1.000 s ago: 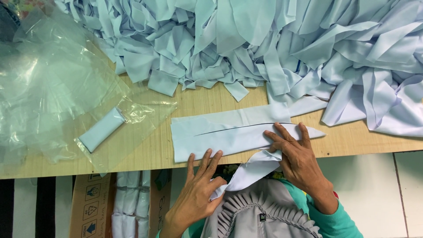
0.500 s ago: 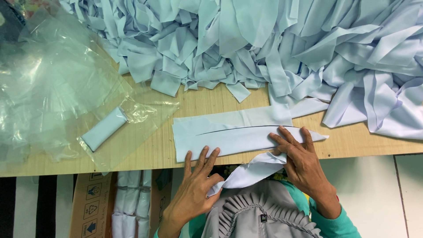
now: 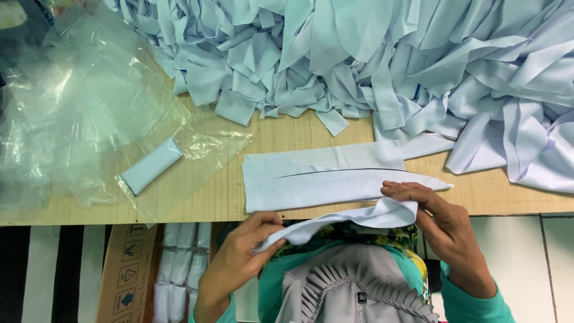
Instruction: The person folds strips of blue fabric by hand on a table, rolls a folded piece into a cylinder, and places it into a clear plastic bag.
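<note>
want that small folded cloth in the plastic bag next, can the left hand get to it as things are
Probably yes, but not at once. The left hand is pinching one end of a cloth strip and must release it. The folded cloth lies to its left inside a clear plastic bag, with bare table between.

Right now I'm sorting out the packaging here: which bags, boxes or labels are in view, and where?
Clear plastic bags: crumpled heap, table's left end.
Small flat bag: clear, beside the heap, holding a folded pale blue piece.
Cardboard box: brown, under the table edge, dark printed symbols on its flap.
</note>
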